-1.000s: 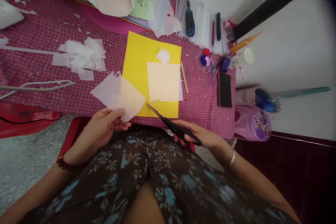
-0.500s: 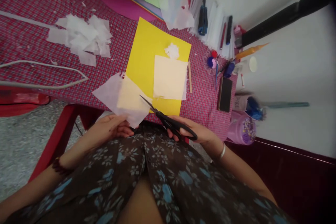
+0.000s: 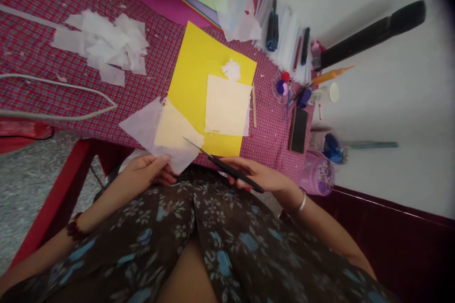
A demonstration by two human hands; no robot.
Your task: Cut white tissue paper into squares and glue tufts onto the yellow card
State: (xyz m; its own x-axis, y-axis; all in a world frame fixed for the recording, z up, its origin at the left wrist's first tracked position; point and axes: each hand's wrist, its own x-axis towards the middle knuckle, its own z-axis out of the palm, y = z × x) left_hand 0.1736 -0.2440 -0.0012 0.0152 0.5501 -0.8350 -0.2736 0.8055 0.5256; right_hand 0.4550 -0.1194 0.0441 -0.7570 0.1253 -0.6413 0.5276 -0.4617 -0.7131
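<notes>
"So what are you holding?"

"My left hand [image 3: 142,169] pinches a thin, translucent white paper sheet [image 3: 141,125] by its near edge; my right hand [image 3: 263,175] curls round black-handled metal scissors [image 3: 232,171], blades over the sheet's right corner."

"Flimsy?"

"Featherlight, soft, tears easily, I'd guess. Pinch edges only. It overlaps the yellow paper rectangle [image 3: 188,66]."

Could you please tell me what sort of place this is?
Most likely a craft workspace: the right hand holds scissors, the left hand a thin sheet, and white pieces lie piled on the checked cloth.
</notes>
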